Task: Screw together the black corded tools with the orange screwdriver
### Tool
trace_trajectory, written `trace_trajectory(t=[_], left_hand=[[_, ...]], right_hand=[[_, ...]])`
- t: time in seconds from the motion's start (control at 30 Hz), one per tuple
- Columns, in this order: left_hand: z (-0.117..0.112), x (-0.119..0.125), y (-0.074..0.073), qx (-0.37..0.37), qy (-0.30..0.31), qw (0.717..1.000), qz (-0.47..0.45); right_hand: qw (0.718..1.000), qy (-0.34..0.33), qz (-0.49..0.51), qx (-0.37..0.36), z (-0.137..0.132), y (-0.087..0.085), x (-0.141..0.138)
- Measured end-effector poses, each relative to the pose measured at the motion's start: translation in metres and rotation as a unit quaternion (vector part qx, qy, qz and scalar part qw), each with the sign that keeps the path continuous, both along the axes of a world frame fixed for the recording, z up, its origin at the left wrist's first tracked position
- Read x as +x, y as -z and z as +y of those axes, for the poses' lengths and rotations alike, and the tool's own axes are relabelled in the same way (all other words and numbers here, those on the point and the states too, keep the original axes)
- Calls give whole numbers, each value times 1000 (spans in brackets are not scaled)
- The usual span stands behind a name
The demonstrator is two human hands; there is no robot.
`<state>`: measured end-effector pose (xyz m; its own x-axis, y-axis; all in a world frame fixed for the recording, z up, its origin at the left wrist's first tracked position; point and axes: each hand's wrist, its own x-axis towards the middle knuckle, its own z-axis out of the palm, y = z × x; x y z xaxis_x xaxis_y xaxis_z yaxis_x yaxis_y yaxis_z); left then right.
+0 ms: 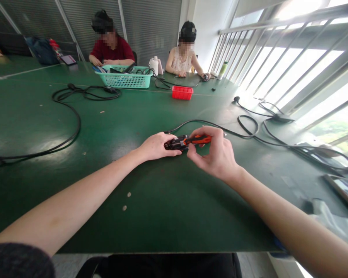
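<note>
My left hand is closed around a small black part held just above the green table. My right hand grips an orange-handled screwdriver, whose tip points left into the black part. A black cable runs from behind my hands off to the right. What the black part is exactly I cannot make out.
A red bin and a teal basket stand further back. Two other people sit at the far side. Black cables loop at left and right. A tablet and a white cloth lie at right.
</note>
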<state>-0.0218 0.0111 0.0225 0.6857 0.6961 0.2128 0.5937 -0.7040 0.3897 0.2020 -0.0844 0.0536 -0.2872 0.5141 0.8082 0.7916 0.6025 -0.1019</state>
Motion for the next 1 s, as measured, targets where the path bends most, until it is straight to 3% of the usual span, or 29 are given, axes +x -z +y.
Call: trace_trajectory(t=[0.13,0.3,0.47,0.67,1.0], left_hand=[[-3,1,-4,0,-6,1000,8],[-7,3,-4,11,-39,999,16],[-3,3,5,62,-59,996,6],[2,0,9,50,-50,997,-2],[3,1,10,46,-52,998,-4]], right_hand=[[1000,7,-10,22,1,-2,1],[1000,-11,-8,-2,1,0,-1],[997,63,26,31,3,-4,6],[989,124,33,69,7,-9,20],[991,111,-51,56,10,-8,16]])
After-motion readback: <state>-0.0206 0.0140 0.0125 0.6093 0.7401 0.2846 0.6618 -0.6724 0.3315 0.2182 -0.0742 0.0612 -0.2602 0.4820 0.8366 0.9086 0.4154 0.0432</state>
